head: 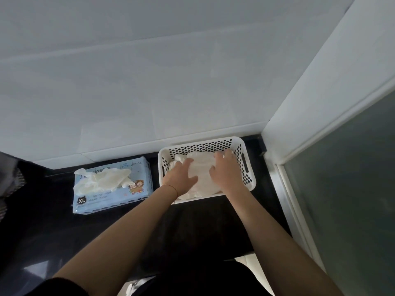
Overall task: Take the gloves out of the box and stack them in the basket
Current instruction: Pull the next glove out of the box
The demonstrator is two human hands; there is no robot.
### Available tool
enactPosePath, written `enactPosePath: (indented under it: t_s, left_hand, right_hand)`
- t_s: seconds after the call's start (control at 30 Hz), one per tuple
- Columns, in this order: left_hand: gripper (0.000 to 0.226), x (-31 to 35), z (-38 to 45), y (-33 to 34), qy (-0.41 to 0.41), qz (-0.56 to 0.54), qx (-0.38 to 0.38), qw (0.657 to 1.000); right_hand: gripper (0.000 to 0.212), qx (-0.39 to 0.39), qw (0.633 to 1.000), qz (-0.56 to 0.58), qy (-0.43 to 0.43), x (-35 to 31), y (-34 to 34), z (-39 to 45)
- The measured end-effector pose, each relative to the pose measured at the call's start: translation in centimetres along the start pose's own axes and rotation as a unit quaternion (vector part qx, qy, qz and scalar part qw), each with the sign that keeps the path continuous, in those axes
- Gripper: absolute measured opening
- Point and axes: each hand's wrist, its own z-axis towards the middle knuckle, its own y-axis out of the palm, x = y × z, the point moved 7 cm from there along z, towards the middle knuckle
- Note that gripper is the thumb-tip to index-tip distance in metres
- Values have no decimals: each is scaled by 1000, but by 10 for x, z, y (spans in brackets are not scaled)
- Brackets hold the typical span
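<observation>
**Both hands in the basket, next glove waiting at the box**

We had both hands down inside the white basket (248, 165), which sat at the back right corner of the dark surface (203, 227), up against the wall. Left hand (180, 177) lay on the left part of the stack of gloves (202, 167), fingers mostly straight and spread, pressing flat. Right hand (224, 169) lay on the right part, fingers relaxed and reaching toward the far wall of the basket. Neither hand clamped on anything that we could see; the two were apart, with bare glove material showing between them. We read this as flattening the stack.

The glove box (113, 189) sat to the left of the basket, near it but not touching, long axis running along the back edge of the surface. A loose glove (102, 180) hung out of its top opening, draped toward the left end of the box.

Key relation for the coming move: that glove lay left of both hands, and the left hand was the nearer one. We judged a short sideways reach with the left hand would do it, with the right free to hold the stack.
</observation>
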Motion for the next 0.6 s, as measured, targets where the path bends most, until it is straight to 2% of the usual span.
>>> enactPosePath:
  t_s: [0.13,0.27,0.33,0.4,0.47,0.53,0.6]
  left_hand:
    - [35,-14,-30,-50,18,-94,143,985]
    - [29,-80,-68,-97,2,-99,264,959]
    - [33,-114,-79,-110,-28,-82,285,955]
    - [44,-159,-93,-121,-86,-64,273,956]
    - [63,-197,-100,-121,-152,-52,228,960]
    - [80,-229,-106,-113,-200,-64,163,964]
    - [86,-246,-107,-103,-208,-117,106,965]
  right_hand:
    - [22,93,991,56,-81,-58,-19,-9]
    - [40,168,966,123,-151,-144,-13,-28]
    - [40,169,960,136,-175,-178,-1,-37]
    - [34,137,958,138,-209,-216,21,-46]
    - [32,62,966,120,-218,-241,49,-52]
    - [38,-30,972,93,-215,-259,80,-60]
    - [45,-81,974,56,-206,-269,103,-66]
